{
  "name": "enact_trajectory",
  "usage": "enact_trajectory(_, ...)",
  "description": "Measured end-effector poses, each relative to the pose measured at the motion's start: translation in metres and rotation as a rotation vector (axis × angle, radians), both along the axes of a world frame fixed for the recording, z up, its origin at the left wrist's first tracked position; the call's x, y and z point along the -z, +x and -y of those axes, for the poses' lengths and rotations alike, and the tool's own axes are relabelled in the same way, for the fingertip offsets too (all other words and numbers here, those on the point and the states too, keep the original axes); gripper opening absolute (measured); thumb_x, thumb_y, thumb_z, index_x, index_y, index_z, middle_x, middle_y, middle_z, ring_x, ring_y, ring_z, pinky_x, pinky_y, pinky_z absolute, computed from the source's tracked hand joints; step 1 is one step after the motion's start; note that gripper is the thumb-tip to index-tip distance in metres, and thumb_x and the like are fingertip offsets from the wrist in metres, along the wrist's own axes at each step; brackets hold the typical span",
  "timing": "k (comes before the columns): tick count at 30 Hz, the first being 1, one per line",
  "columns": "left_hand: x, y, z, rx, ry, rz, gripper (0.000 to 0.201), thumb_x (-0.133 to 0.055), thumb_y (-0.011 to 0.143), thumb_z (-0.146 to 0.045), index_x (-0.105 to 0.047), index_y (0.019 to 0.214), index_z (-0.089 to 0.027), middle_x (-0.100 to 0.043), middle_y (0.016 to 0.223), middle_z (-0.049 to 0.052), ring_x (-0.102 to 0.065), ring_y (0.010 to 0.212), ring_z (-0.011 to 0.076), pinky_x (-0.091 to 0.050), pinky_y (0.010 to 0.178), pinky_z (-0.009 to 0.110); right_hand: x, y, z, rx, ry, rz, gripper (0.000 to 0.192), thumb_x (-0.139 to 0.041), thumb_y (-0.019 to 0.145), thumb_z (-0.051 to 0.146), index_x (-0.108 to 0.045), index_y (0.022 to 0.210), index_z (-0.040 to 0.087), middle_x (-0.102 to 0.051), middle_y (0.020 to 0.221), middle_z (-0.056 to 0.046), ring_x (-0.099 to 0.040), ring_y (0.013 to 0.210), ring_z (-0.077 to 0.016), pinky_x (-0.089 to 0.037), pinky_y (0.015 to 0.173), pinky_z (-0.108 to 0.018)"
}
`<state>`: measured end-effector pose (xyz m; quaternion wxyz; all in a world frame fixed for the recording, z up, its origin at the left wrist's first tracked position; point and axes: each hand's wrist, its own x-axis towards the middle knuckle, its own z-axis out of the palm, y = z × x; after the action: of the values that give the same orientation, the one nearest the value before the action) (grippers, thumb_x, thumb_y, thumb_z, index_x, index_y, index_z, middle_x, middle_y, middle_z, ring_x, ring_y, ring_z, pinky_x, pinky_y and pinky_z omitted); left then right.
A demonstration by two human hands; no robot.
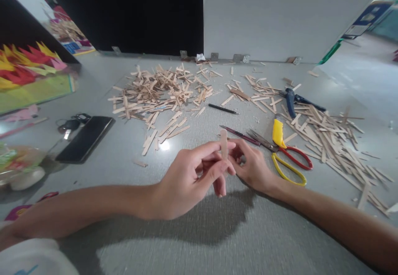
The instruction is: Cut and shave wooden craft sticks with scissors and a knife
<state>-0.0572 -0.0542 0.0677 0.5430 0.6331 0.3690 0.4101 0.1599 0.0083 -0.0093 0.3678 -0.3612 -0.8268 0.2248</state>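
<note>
At frame centre, the left hand (186,175) and right hand (251,167) pinch one flat pale wooden craft stick (223,142) upright between their fingertips (its lower end hidden). Just right lie yellow-and-red-handled scissors (286,155) on the grey bench (202,233); a black phone (84,138) lies at left.

The lower part of the wooden stick (223,141) was hidden behind the fingers (214,169) of the left hand (186,182). The right hand (253,167) partly covered the near tips of the scissors (284,153). At the left edge, a bag (18,165) was blurred and cut off. Both forearms ran out of the picture.
</note>
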Motion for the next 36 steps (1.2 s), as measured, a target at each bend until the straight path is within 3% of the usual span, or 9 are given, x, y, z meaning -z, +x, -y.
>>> enact_trajectory(10,-0.003,0.001,-0.009,-0.063,-0.034,-0.118,0.013,-0.061,0.106,-0.029,-0.066,0.106,-0.017,-0.078,0.084,0.003,-0.061,0.055,0.0086,-0.043,0.046,0.016,-0.003,-0.001,0.001,0.019,-0.037,-0.058,0.018,-0.062,0.098,0.021,-0.064,0.116,0.021,-0.075,0.079,-0.001,-0.066,0.062,-0.0131,-0.054,0.059,-0.024)
enact_trajectory(18,0.012,0.003,-0.016,-0.008,-0.027,-0.104,0.01,-0.062,0.108,-0.029,-0.058,0.106,-0.02,-0.078,0.08,-0.001,-0.058,0.052,0.0083,-0.043,0.048,0.019,-0.016,-0.004,0.018,-0.048,-0.344,-0.296,0.009,-0.061,0.105,0.027,-0.065,0.104,0.02,-0.07,0.077,0.0,-0.068,0.06,-0.0119,-0.056,0.055,-0.022)
enact_trajectory(20,0.015,0.002,-0.017,-0.042,0.106,-0.199,0.007,-0.061,0.109,-0.026,-0.059,0.106,-0.02,-0.077,0.078,-0.002,-0.063,0.056,0.01,-0.045,0.051,0.02,-0.015,-0.003,0.017,-0.058,-0.343,-0.31,0.011,-0.061,0.106,0.03,-0.065,0.103,0.02,-0.069,0.077,0.0,-0.067,0.059,-0.0112,-0.056,0.055,-0.022)
enact_trajectory(25,0.026,-0.004,-0.022,-0.258,0.985,-0.564,0.012,-0.061,0.108,-0.012,-0.068,0.112,-0.021,-0.08,0.087,0.001,-0.062,0.071,0.0158,-0.049,0.072,0.031,-0.027,0.001,0.018,-0.172,-0.333,-0.504,0.035,-0.061,0.108,0.055,-0.065,0.119,0.023,-0.067,0.077,0.003,-0.064,0.053,-0.0105,-0.054,0.048,-0.021)
enact_trajectory(27,0.028,-0.006,-0.023,-0.285,1.128,-0.627,0.016,-0.064,0.106,-0.011,-0.07,0.118,-0.021,-0.082,0.095,0.002,-0.062,0.077,0.0185,-0.048,0.076,0.034,-0.037,0.002,0.021,-0.175,-0.311,-0.48,0.023,-0.067,0.106,0.045,-0.068,0.111,0.022,-0.066,0.073,0.004,-0.063,0.05,-0.0099,-0.052,0.046,-0.02)
enact_trajectory(29,0.026,-0.007,-0.023,-0.29,1.119,-0.62,0.016,-0.068,0.105,-0.013,-0.071,0.119,-0.022,-0.083,0.098,0.003,-0.062,0.082,0.0204,-0.048,0.079,0.035,-0.047,0.001,0.024,-0.109,-0.259,-0.404,0.008,-0.067,0.105,0.026,-0.069,0.098,0.021,-0.065,0.067,0.005,-0.063,0.049,-0.0093,-0.052,0.047,-0.019)
enact_trajectory(31,0.02,-0.006,-0.023,-0.293,1.03,-0.57,0.014,-0.069,0.105,-0.017,-0.072,0.117,-0.022,-0.083,0.098,0.003,-0.063,0.086,0.0211,-0.05,0.081,0.034,-0.057,0.0,0.025,-0.032,-0.196,-0.357,0.01,-0.067,0.101,0.016,-0.07,0.093,0.021,-0.065,0.064,0.005,-0.064,0.048,-0.0095,-0.053,0.048,-0.02)
enact_trajectory(33,0.011,-0.006,-0.022,-0.265,0.853,-0.513,0.011,-0.066,0.107,-0.017,-0.073,0.115,-0.021,-0.082,0.093,0.003,-0.065,0.084,0.0193,-0.052,0.08,0.03,-0.065,0.0,0.026,0.014,-0.16,-0.341,0.01,-0.067,0.098,0.013,-0.071,0.093,0.02,-0.066,0.062,0.005,-0.064,0.047,-0.0099,-0.054,0.047,-0.02)
enact_trajectory(36,-0.002,-0.005,-0.019,-0.076,0.484,-0.467,0.018,-0.057,0.109,-0.018,-0.075,0.104,-0.019,-0.077,0.081,-0.001,-0.064,0.065,0.0121,-0.049,0.065,0.022,-0.074,0.001,0.028,0.033,-0.138,-0.315,0.011,-0.068,0.097,0.011,-0.071,0.093,0.021,-0.067,0.061,0.006,-0.063,0.045,-0.0095,-0.054,0.044,-0.019)
